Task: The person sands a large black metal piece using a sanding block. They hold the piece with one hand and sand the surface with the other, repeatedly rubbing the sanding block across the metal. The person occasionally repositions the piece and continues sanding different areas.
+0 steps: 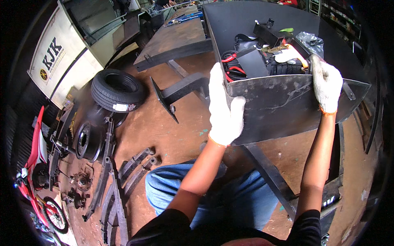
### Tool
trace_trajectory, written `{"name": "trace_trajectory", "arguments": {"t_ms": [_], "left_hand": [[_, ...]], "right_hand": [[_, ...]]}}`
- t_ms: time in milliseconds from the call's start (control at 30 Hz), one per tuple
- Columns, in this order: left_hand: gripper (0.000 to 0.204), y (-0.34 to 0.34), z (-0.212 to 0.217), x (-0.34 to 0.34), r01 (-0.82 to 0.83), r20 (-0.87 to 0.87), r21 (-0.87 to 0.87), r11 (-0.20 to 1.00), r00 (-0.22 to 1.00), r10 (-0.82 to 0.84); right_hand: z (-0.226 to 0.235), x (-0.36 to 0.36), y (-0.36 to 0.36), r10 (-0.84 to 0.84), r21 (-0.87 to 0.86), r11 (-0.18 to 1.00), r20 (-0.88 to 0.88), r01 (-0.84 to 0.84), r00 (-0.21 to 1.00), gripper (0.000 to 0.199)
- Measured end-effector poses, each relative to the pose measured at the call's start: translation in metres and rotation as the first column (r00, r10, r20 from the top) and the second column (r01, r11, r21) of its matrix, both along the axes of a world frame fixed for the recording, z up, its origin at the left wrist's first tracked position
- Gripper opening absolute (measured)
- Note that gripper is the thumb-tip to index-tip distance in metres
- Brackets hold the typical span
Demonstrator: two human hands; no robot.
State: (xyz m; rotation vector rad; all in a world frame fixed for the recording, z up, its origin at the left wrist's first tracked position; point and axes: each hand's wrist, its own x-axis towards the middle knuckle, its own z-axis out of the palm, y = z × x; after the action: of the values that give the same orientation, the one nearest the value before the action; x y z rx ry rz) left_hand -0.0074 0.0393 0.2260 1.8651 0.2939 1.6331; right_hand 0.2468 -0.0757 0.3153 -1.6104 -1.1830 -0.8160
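A large black metal box (pixel 279 107), made of flat panels, stands before me with its end panel facing me. My left hand (pixel 225 108), in a white knit glove, lies along the box's left corner. Its fingers stretch upward along the side, and the thumb stands apart against the front. My right hand (pixel 327 84), gloved alike, curls its fingers over the top edge near the right corner. A short flat metal bar (pixel 348 91) pokes out beside it. Inside the box lie red-and-black handles (pixel 234 70), a clear plastic bag (pixel 310 42) and an orange-edged whitish piece (pixel 289 54).
Beneath the box runs a dark steel beam (pixel 269 172). A tyre (pixel 117 90), a wheel rim (pixel 88 140) and leaf springs (pixel 133 164) lie on the brown floor at left. Farther off are a steel-topped bench (pixel 176 37) and a red motorcycle (pixel 35 160).
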Motion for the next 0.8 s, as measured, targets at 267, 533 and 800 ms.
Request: {"name": "trace_trajectory", "arguments": {"t_ms": [267, 533, 800], "left_hand": [[0.068, -0.024, -0.144, -0.011, -0.028, -0.146, -0.291, 0.956, 0.989, -0.016], [0.069, -0.001, 0.031, -0.002, -0.048, -0.048, -0.050, 0.998, 0.998, 0.046], [0.064, -0.027, -0.143, -0.005, -0.075, -0.173, -0.261, 0.962, 0.984, 0.030]], "right_hand": [[0.000, -0.003, 0.007, 0.035, 0.105, 0.993, 0.136, -0.049, 0.990, 0.029], [-0.003, 0.003, 0.005, 0.011, 0.055, 0.998, 0.066, -0.014, 0.998, 0.032], [-0.001, 0.002, 0.006, 0.021, 0.078, 0.997, 0.103, -0.029, 0.994, 0.036]]}}
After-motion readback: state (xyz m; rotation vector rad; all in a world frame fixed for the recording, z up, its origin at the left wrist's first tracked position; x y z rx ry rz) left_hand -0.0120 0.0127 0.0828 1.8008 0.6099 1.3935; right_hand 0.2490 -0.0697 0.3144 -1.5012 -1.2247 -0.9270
